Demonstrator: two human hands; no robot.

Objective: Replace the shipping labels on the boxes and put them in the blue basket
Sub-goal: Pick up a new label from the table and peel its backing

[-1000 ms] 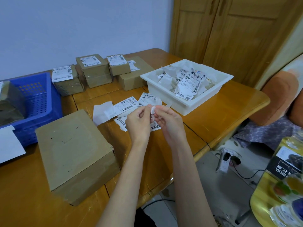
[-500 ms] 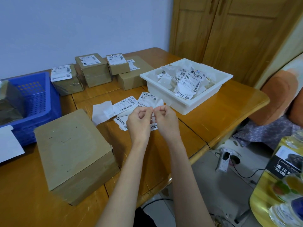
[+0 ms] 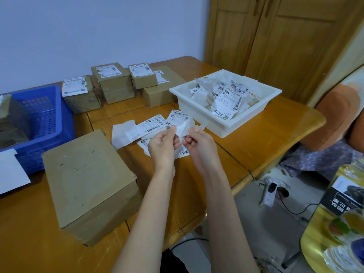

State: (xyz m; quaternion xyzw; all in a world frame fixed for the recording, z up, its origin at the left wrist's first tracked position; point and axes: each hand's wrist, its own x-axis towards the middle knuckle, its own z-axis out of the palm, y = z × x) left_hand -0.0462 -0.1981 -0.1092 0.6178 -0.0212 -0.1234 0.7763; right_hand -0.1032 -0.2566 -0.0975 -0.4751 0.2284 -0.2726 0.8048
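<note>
Left hand (image 3: 163, 143) and right hand (image 3: 199, 143) both pinch a fresh label (image 3: 182, 128), peeling its backing; next, probably press it flat onto the bare box (image 3: 88, 180).

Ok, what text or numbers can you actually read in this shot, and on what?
"350-050" and "05-220": torn white shipping label in the white plastic tray.
Large upside-down white characters, not legible to me: black packet at the right edge.
Labels on the brown cardboard boxes and loose labels on the wooden table: barcodes only, print too small.

Both hands (image 3: 177, 142) pinch label (image 3: 182, 129) (above table (image 3: 256, 138)).
</note>
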